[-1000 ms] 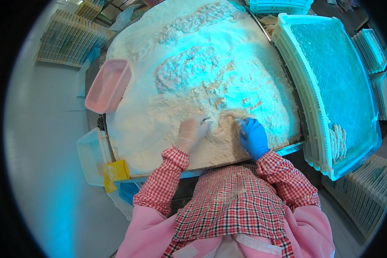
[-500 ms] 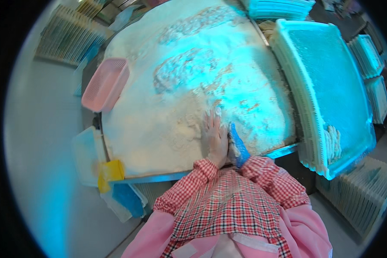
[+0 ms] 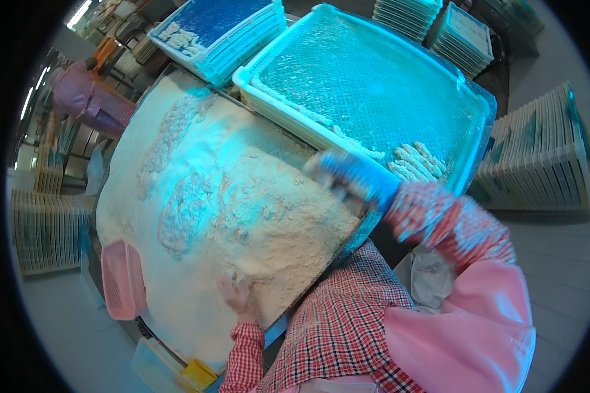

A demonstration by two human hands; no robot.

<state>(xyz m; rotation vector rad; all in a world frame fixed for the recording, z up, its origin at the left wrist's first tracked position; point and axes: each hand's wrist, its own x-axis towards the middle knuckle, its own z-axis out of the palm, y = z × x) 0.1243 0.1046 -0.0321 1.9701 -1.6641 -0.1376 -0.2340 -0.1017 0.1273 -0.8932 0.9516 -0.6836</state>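
Broadly, the worktable is covered in white powder. Beside it sits a blue-lit mesh tray, any lettering too small to read. The blue-gloved right hand blurs at the tray's edge; I cannot tell its grip. The pale-gloved left hand, loosely open, is at the powder. Coated strips lie in the tray's near end.

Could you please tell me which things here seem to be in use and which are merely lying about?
Seemingly in use:
white powder, at the left hand
large tray holding pale strips, near the blurred right hand

Seemingly lying about:
pink basket
yellow object
tray stack at far right
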